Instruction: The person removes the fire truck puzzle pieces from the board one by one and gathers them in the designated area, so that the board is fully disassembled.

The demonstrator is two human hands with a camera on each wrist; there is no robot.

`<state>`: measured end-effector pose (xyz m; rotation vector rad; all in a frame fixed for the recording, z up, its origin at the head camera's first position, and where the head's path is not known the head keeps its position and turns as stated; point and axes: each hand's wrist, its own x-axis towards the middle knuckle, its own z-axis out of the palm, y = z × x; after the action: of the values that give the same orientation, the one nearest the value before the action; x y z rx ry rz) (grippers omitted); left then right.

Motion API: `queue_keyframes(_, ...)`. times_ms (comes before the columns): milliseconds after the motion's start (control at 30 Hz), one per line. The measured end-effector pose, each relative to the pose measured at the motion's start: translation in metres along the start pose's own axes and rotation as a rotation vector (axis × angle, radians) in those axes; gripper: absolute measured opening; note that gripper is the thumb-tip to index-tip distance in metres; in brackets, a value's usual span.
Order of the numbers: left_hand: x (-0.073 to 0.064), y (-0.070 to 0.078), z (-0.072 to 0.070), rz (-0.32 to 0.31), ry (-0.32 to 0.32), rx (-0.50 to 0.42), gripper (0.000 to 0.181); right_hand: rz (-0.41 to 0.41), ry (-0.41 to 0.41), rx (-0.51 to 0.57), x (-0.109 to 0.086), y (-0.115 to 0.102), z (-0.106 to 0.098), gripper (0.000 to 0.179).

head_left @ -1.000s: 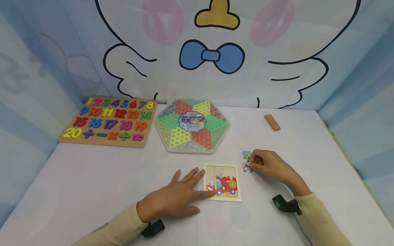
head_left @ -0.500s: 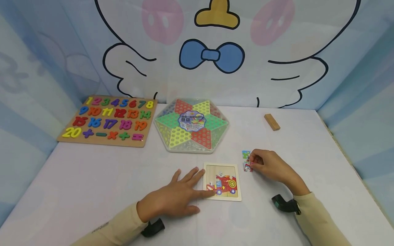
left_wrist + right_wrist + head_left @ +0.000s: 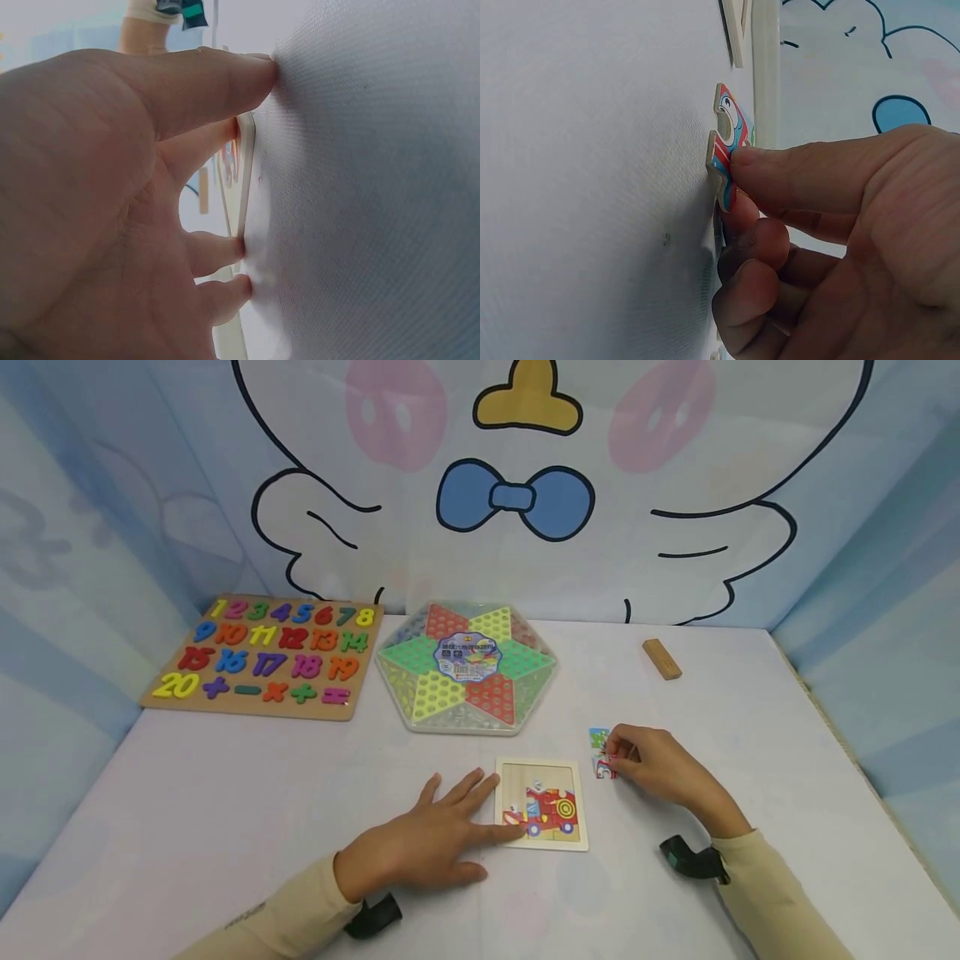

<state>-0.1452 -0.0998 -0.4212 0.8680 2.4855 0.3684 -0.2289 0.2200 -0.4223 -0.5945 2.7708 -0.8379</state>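
Observation:
My left hand (image 3: 427, 847) lies with fingers spread at the left side of a small wooden puzzle board (image 3: 540, 763). Its index finger reaches over the lower left of the frame, and other fingertips meet the edge, as the left wrist view (image 3: 241, 195) also shows for the board's side. Inside the frame sits a partly assembled red vehicle picture (image 3: 553, 808). Right of the board, my right hand (image 3: 663, 764) pinches a red, white and blue jigsaw piece (image 3: 727, 142) between thumb and fingers, low over the table. A green and blue jigsaw piece (image 3: 599, 737) lies just behind it, partly covered by the fingers.
A number board (image 3: 258, 660) with colourful digits lies at the back left. Beside it is a hexagonal Chinese checkers set (image 3: 468, 668). A small wooden block (image 3: 662, 658) lies at the back right. A printed curtain (image 3: 517, 568) stands behind the table.

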Motion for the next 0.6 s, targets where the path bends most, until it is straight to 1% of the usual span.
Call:
queue_keyframes(233, -0.0002, -0.0002, 0.0006, 0.0, 0.004, 0.001, 0.062, -0.018, 0.001, -0.016, 0.001, 0.0019, 0.0018, 0.01)
queue_keyframes(600, -0.0005, 0.0007, 0.0006, -0.008, 0.003, -0.006, 0.063, -0.002, 0.006, -0.031, 0.0009, 0.0012, 0.0038, 0.011)
